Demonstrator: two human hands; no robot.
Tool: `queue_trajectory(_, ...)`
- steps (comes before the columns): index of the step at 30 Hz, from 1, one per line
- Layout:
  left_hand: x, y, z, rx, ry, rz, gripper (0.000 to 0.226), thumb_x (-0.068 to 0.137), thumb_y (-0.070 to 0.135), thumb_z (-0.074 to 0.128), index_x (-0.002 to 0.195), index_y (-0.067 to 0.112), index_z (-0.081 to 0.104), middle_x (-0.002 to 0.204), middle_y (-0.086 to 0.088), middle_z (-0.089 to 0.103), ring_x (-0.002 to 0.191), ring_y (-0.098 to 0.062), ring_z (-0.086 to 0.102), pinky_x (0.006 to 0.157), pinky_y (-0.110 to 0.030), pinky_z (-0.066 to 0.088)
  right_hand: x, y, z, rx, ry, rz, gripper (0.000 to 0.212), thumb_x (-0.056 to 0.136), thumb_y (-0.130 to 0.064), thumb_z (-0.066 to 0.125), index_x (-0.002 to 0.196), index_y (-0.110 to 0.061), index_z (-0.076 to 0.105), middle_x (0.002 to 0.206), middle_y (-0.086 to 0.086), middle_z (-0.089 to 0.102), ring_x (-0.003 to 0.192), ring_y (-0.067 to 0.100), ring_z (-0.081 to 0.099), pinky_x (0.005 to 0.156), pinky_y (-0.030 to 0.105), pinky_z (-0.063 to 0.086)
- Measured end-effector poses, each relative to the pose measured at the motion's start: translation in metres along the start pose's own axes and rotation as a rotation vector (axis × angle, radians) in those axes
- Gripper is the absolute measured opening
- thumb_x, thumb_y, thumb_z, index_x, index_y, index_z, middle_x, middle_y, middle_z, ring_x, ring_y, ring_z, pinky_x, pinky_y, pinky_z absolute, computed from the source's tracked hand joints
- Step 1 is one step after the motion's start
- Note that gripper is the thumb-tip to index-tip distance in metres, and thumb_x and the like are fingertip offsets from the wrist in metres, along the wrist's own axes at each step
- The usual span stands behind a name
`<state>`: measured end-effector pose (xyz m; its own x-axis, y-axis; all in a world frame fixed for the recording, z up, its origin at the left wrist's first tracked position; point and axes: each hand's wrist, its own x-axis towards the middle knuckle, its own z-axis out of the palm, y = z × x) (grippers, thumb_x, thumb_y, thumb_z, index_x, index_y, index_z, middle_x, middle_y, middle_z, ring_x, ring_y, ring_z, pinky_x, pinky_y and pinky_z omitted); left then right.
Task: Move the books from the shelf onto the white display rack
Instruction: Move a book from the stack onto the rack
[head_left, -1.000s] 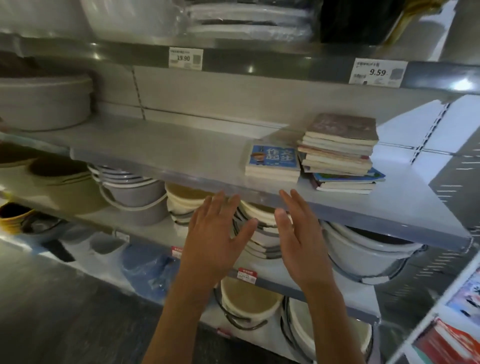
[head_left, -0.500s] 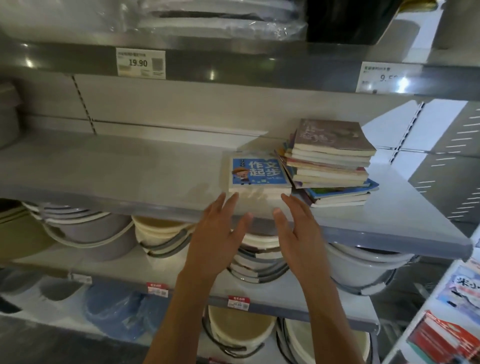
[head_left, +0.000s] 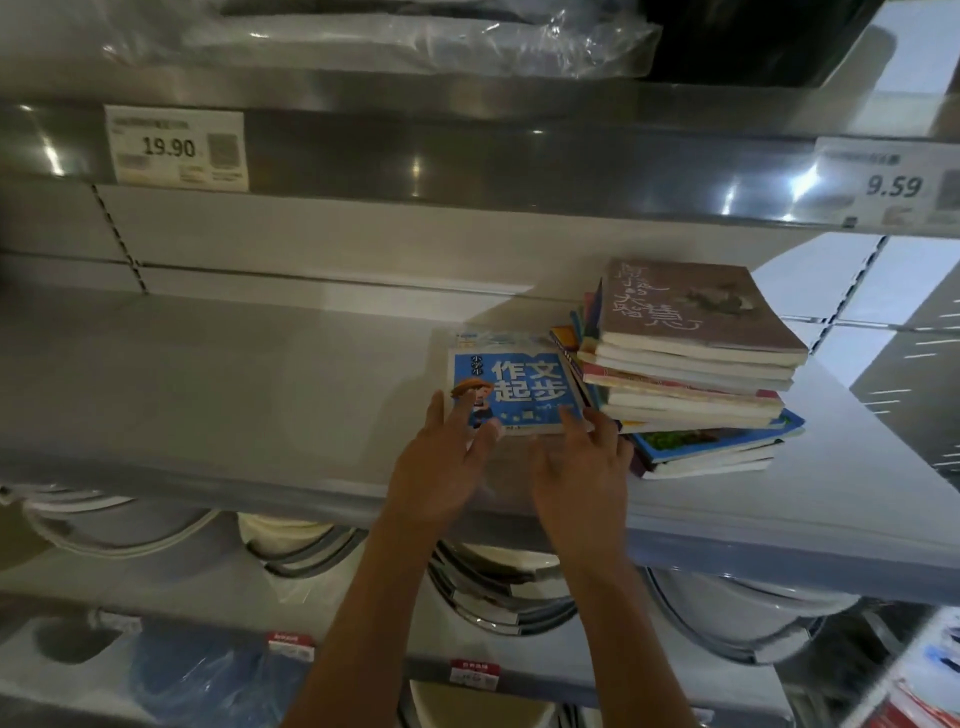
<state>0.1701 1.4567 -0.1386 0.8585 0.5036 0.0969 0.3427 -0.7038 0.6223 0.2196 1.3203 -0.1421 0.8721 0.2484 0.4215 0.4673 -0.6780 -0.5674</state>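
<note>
A short stack of books topped by a blue-covered book (head_left: 519, 384) lies flat on the grey shelf (head_left: 234, 395). Right beside it stands a taller stack of several books (head_left: 691, 374) with a brownish cover on top. My left hand (head_left: 447, 462) reaches the blue book's near left corner, its straight fingertips on the cover. My right hand (head_left: 582, 467) is at the book's near right corner, fingers spread and touching its edge. Neither hand grips anything. A sliver of the display rack (head_left: 930, 675) with colourful books shows at the bottom right.
The shelf above carries price tags 19.90 (head_left: 174, 145) and 9.59 (head_left: 891, 184) and wrapped goods. Stacked plastic basins and buckets (head_left: 498, 587) fill the lower shelves beneath my arms. The left stretch of the book shelf is bare.
Both hands have moved forward from below the shelf edge onto the near corners of the blue book. The view has moved closer to the shelf.
</note>
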Motion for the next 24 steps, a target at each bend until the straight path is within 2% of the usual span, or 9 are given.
queue_trajectory(3, 0.014, -0.001, 0.005, 0.042, -0.026, 0.033, 0.05, 0.103, 0.05, 0.034, 0.15, 0.035, 0.029, 0.153, -0.014, 0.03, 0.124, -0.034, 0.055, 0.093, -0.043, 0.049, 0.001, -0.002, 0.005, -0.038, -0.024, 0.036, 0.048, 0.091, -0.023, 0.065, 0.136, -0.01, 0.054, 0.141, 0.019, 0.048, 0.123, 0.039, 0.046, 0.095, 0.046, 0.046)
queue_trajectory(6, 0.019, -0.005, 0.01, 0.108, -0.091, -0.023, 0.054, 0.104, 0.052, 0.028, 0.154, 0.034, 0.023, 0.161, -0.013, 0.021, 0.142, -0.035, 0.036, 0.106, -0.047, 0.04, 0.005, 0.0, 0.007, -0.086, -0.173, 0.074, 0.056, 0.098, -0.03, 0.051, 0.15, -0.014, 0.035, 0.157, 0.013, 0.029, 0.139, 0.035, 0.035, 0.107, 0.043, 0.038)
queue_trajectory(7, 0.02, -0.007, 0.011, 0.162, -0.089, -0.027, 0.054, 0.103, 0.053, 0.026, 0.154, 0.035, 0.022, 0.16, -0.014, 0.026, 0.143, -0.037, 0.033, 0.109, -0.049, 0.036, 0.007, 0.0, 0.007, -0.094, -0.215, 0.087, 0.058, 0.1, -0.032, 0.048, 0.152, -0.015, 0.03, 0.16, 0.013, 0.023, 0.141, 0.034, 0.032, 0.109, 0.042, 0.036)
queue_trajectory(9, 0.024, -0.011, 0.013, 0.234, -0.053, -0.035, 0.052, 0.103, 0.055, 0.023, 0.152, 0.036, 0.025, 0.145, -0.016, 0.047, 0.132, -0.038, 0.044, 0.109, -0.052, 0.038, 0.013, -0.002, 0.007, -0.09, -0.269, 0.107, 0.058, 0.101, -0.036, 0.046, 0.153, -0.016, 0.028, 0.16, 0.014, 0.019, 0.141, 0.034, 0.033, 0.11, 0.04, 0.035)
queue_trajectory(12, 0.028, -0.009, 0.011, 0.214, -0.042, -0.018, 0.05, 0.105, 0.05, 0.026, 0.152, 0.033, 0.027, 0.128, -0.013, 0.057, 0.114, -0.03, 0.056, 0.1, -0.047, 0.046, 0.02, -0.005, 0.009, -0.1, -0.277, 0.131, 0.06, 0.098, -0.044, 0.051, 0.15, -0.017, 0.036, 0.158, 0.015, 0.02, 0.141, 0.037, 0.031, 0.11, 0.045, 0.037)
queue_trajectory(15, 0.026, -0.011, 0.004, 0.163, -0.028, -0.002, 0.048, 0.106, 0.044, 0.029, 0.153, 0.032, 0.027, 0.126, -0.013, 0.055, 0.108, -0.026, 0.058, 0.093, -0.037, 0.046, 0.019, -0.007, 0.012, -0.152, -0.242, 0.099, 0.058, 0.095, -0.047, 0.055, 0.144, -0.017, 0.047, 0.155, 0.015, 0.026, 0.141, 0.034, 0.03, 0.11, 0.044, 0.037)
queue_trajectory(18, 0.023, -0.022, -0.008, 0.111, -0.047, 0.002, 0.047, 0.107, 0.04, 0.031, 0.153, 0.032, 0.029, 0.125, -0.013, 0.053, 0.105, -0.024, 0.057, 0.085, -0.03, 0.042, 0.011, -0.014, 0.017, -0.159, -0.226, 0.091, 0.054, 0.093, -0.053, 0.055, 0.137, -0.02, 0.055, 0.152, 0.015, 0.034, 0.133, 0.032, 0.039, 0.106, 0.039, 0.033)
queue_trajectory(21, 0.02, -0.032, -0.016, 0.094, -0.079, 0.018, 0.047, 0.107, 0.037, 0.035, 0.153, 0.03, 0.031, 0.124, -0.011, 0.056, 0.1, -0.02, 0.056, 0.082, -0.027, 0.04, 0.007, -0.02, 0.024, -0.188, -0.261, 0.133, 0.065, 0.091, -0.065, 0.04, 0.142, -0.027, 0.049, 0.153, 0.017, 0.034, 0.135, 0.034, 0.036, 0.103, 0.036, 0.03)
queue_trajectory(24, 0.02, -0.034, -0.017, 0.032, -0.084, 0.027, 0.046, 0.105, 0.037, 0.04, 0.151, 0.031, 0.035, 0.125, -0.008, 0.059, 0.096, -0.015, 0.054, 0.082, -0.026, 0.041, 0.013, -0.022, 0.023, -0.199, -0.305, 0.178, 0.061, 0.094, -0.062, 0.045, 0.147, -0.032, 0.042, 0.146, 0.019, 0.039, 0.129, 0.035, 0.041, 0.104, 0.037, 0.032)
